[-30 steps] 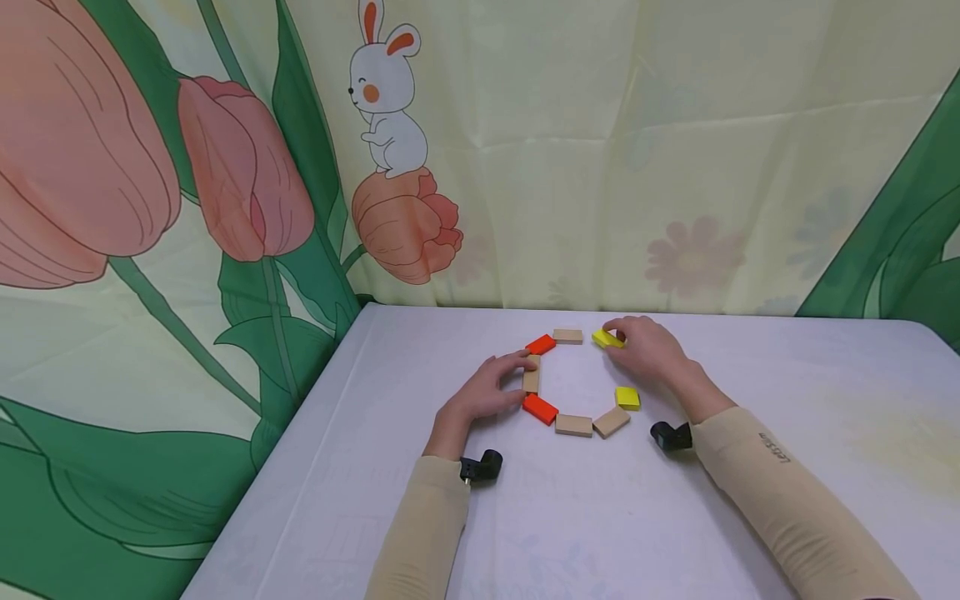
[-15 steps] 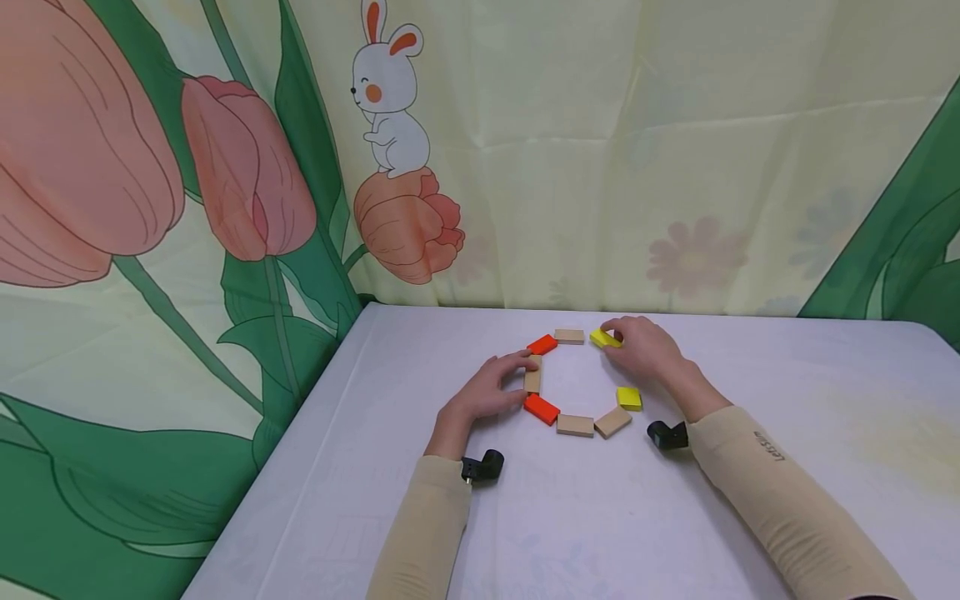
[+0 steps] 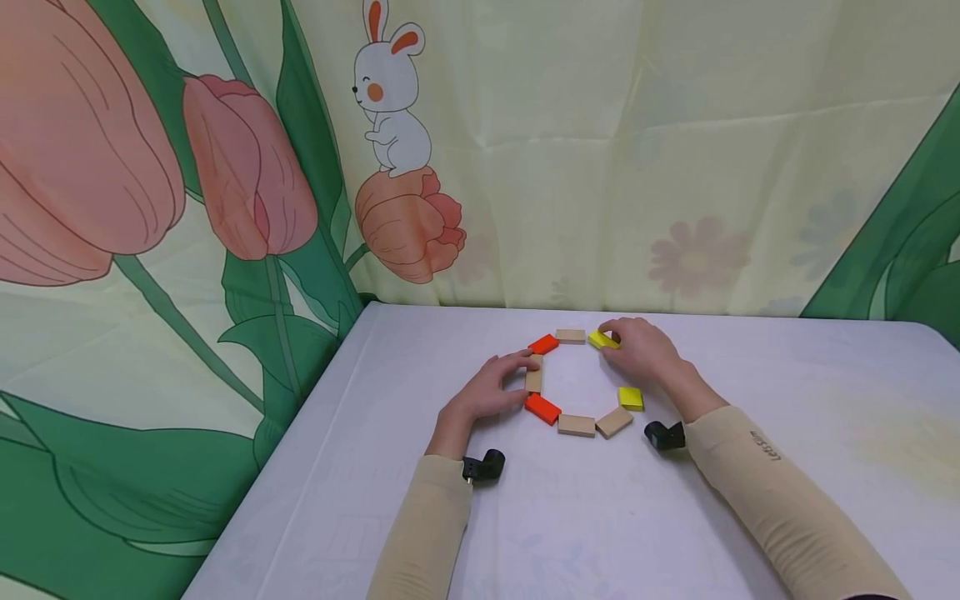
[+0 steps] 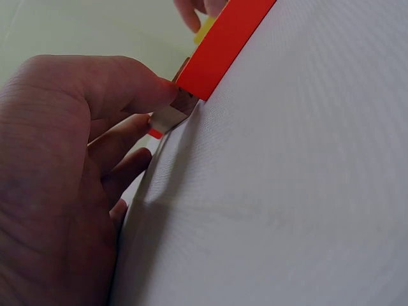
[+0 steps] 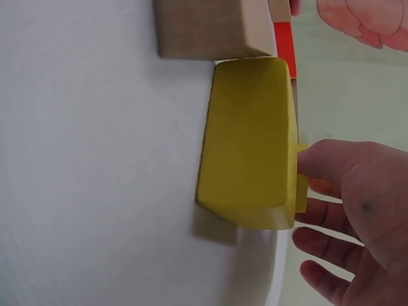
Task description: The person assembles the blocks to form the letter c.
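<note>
Rectangular wooden blocks form a ring on the white-covered table. My left hand (image 3: pixel 491 389) holds the plain wooden block (image 3: pixel 534 379) on the ring's left side, thumb at its near end and index finger at its far end. Red blocks adjoin it, one nearer (image 3: pixel 542 408) and one farther (image 3: pixel 543 343). At the back right, my right hand (image 3: pixel 643 350) pinches a yellow block (image 3: pixel 602 340) between thumb and fingers. A small gap separates this block from the plain back block (image 3: pixel 571 336). Another yellow block (image 5: pixel 248 140) looms large in the right wrist view, with no finger on it.
Two plain blocks lie at the ring's front, one straight (image 3: pixel 576 426) and one angled (image 3: pixel 614 422). The right side of the ring has a gap between the two yellow blocks. A printed curtain (image 3: pixel 562 167) hangs behind the table (image 3: pixel 555 517).
My right hand has slid the yellow block slightly left, narrowing its gap to the plain back block. My left hand stays in place on the wooden block.
</note>
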Tool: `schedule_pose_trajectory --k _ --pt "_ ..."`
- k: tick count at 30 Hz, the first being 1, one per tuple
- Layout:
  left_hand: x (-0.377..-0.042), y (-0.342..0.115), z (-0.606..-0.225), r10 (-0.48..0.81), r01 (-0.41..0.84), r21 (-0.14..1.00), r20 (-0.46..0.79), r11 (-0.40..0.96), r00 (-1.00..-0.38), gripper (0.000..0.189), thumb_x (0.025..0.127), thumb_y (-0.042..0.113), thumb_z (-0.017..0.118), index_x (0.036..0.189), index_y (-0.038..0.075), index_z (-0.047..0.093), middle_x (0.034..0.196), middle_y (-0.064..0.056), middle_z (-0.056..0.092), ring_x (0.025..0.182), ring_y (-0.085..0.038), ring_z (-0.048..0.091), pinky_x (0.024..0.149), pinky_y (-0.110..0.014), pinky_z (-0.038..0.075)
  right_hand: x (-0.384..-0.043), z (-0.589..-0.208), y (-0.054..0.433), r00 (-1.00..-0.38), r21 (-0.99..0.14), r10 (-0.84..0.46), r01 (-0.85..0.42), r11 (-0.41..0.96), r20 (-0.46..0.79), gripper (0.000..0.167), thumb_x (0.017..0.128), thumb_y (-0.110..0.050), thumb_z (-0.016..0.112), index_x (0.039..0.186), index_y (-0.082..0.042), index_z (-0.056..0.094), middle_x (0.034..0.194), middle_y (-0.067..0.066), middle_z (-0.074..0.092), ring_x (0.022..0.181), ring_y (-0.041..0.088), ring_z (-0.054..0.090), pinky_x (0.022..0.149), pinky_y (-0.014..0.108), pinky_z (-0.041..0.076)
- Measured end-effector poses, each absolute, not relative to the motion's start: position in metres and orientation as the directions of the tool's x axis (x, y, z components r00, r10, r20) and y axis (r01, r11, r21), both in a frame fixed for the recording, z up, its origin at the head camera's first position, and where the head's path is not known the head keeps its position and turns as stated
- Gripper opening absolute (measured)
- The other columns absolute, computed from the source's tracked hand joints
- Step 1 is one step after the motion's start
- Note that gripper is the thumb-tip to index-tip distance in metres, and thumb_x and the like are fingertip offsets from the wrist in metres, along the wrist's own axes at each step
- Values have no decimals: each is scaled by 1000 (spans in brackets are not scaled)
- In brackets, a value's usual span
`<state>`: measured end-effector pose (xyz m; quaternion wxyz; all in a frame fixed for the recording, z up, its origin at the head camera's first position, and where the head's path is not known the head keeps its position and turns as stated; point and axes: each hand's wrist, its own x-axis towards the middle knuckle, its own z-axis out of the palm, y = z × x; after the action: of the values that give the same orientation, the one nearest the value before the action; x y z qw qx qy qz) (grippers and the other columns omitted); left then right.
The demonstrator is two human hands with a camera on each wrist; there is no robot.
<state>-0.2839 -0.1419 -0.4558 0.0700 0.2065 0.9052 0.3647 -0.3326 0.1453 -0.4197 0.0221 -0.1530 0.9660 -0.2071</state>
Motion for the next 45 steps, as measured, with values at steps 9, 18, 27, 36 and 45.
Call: schedule_pose_trajectory --k 9,18,27,36,45 --pt "-283 -141 -456 415 310 697 21 646 -910 43 92 18 65 135 25 62 159 5 39 148 -20 29 121 -45 16 -332 -422 144 -951 -397 -309 -289 871 15 43 93 -15 66 134 0 61 110 19 65 96 33 57 90 52 50" --pt "-281 -140 -455 403 295 695 9 656 -915 45 92 19 65 136 26 61 159 7 39 148 -22 28 120 -49 20 -330 -421 142 -952 -396 -307 -286 873 10 44 94 -16 67 134 0 61 109 19 65 95 33 57 90 52 50" --pt "-281 -140 -455 413 311 688 18 656 -911 45 92 18 66 137 25 61 159 5 39 147 -21 29 120 -48 20 -329 -419 147 -949 -429 -315 -276 860 -22 50 93 -20 69 138 -2 58 115 21 63 100 35 57 89 53 50" --pt "-282 -141 -455 422 326 684 29 652 -906 45 91 18 65 136 24 61 158 4 40 146 -19 31 122 -43 16 -332 -411 158 -902 -537 -427 -330 776 -62 53 92 -13 69 141 2 53 116 22 59 95 32 55 81 42 52" --pt "-282 -142 -455 417 319 691 27 649 -908 44 91 18 66 135 25 62 158 6 40 147 -19 30 122 -45 15 -333 -412 160 -884 -536 -463 -361 763 -62 46 94 -9 66 138 0 57 113 18 59 96 31 54 83 42 51"
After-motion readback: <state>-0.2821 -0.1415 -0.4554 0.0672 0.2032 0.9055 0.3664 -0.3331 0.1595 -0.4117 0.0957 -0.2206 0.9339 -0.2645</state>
